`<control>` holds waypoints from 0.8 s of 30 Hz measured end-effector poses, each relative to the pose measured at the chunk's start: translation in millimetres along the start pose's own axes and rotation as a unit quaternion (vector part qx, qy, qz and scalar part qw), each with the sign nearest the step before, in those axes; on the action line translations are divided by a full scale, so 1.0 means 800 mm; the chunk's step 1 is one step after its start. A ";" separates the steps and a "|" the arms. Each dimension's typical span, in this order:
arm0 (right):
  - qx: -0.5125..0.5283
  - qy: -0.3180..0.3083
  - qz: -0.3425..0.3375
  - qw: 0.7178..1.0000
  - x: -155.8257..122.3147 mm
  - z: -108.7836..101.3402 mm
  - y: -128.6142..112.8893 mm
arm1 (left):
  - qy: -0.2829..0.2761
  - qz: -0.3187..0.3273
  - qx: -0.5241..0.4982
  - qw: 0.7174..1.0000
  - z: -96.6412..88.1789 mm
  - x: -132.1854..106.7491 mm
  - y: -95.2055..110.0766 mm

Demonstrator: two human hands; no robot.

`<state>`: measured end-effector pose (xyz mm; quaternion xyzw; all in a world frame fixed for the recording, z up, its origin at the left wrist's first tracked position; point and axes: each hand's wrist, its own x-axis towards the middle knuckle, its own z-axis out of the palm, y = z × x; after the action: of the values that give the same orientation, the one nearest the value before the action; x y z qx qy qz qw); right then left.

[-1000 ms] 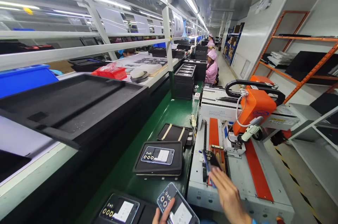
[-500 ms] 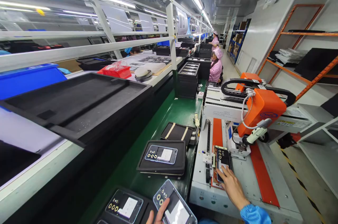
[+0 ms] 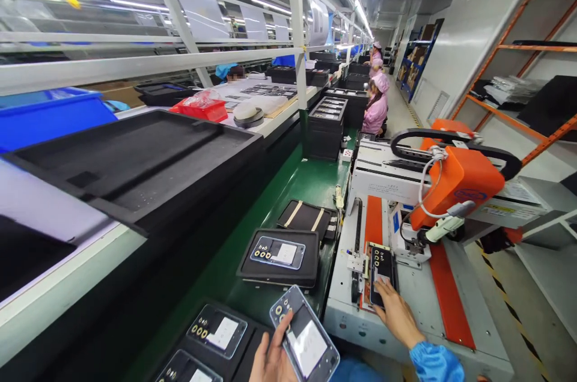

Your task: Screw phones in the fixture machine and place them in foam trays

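My left hand [image 3: 271, 353] grips a phone back cover [image 3: 309, 334] with pale ring-shaped camera openings and a white label, tilted at the bottom centre. Its index finger lies across the cover's face. To the right, my right hand [image 3: 399, 313], in a blue sleeve, rests spread fingers on the lower end of another back cover [image 3: 382, 263], which sits in the fixture of a bench machine [image 3: 342, 298]. A third cover [image 3: 277, 251] lies on a black foam tray [image 3: 311, 271]. Two more, one of them a cover [image 3: 220, 334] seen whole, lie at lower left.
The machine's orange head [image 3: 460, 190] stands just beyond my right hand. A green conveyor surface [image 3: 288, 181] runs away with stacked black trays [image 3: 327, 133]. At left are a large black tray [image 3: 148, 160], a blue bin [image 3: 54, 118] and a red bin [image 3: 201, 109]. Co-workers in pink [image 3: 376, 109] sit farther along.
The view has shifted slightly. My left hand has come further into view with its cover, moving up and right. My right hand stays at the cover in the fixture.
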<state>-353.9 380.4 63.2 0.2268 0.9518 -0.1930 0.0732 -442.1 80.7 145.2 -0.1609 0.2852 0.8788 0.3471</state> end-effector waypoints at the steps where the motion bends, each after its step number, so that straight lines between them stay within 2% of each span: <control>1: -0.010 -0.003 0.000 1.000 0.000 -0.002 0.002 | 0.000 0.028 -0.009 1.000 0.010 -0.003 0.002; 3: -0.034 -0.002 0.001 0.999 0.000 -0.004 0.003 | 0.011 0.082 -0.024 0.996 0.032 -0.011 0.007; 6: -0.039 0.025 0.024 0.999 -0.007 -0.006 -0.011 | 0.043 0.124 -0.052 0.990 0.061 -0.024 0.018; 7: -0.006 0.036 0.024 0.999 -0.012 -0.009 -0.023 | 0.045 0.129 -0.064 0.989 0.068 -0.028 0.022; 9: 0.138 0.019 0.000 0.990 -0.027 -0.020 -0.055 | 0.030 0.132 -0.080 0.988 0.079 -0.036 0.029; 10: 0.238 -0.017 -0.023 0.971 -0.037 -0.028 -0.074 | 0.015 0.132 -0.083 0.988 0.083 -0.039 0.031; 12: 0.419 -0.120 -0.064 0.898 -0.057 -0.047 -0.114 | -0.012 0.134 -0.080 0.988 0.090 -0.044 0.035; 13: 0.475 -0.159 -0.081 0.862 -0.066 -0.059 -0.134 | -0.020 0.136 -0.076 0.988 0.093 -0.046 0.037; 15: 0.529 -0.205 -0.111 0.816 -0.080 -0.080 -0.166 | -0.023 0.144 -0.062 0.987 0.099 -0.050 0.039; 19: 0.588 -0.255 -0.134 0.756 -0.090 -0.101 -0.199 | -0.022 0.152 -0.060 0.986 0.108 -0.059 0.045; 24: 0.658 -0.265 -0.088 0.699 -0.094 -0.093 -0.210 | -0.047 0.156 -0.106 0.981 0.112 -0.073 0.053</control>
<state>-368.7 242.1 204.7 0.0719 0.5385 -0.8282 0.1376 -438.2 79.9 260.1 -0.1085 0.1950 0.9542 0.1994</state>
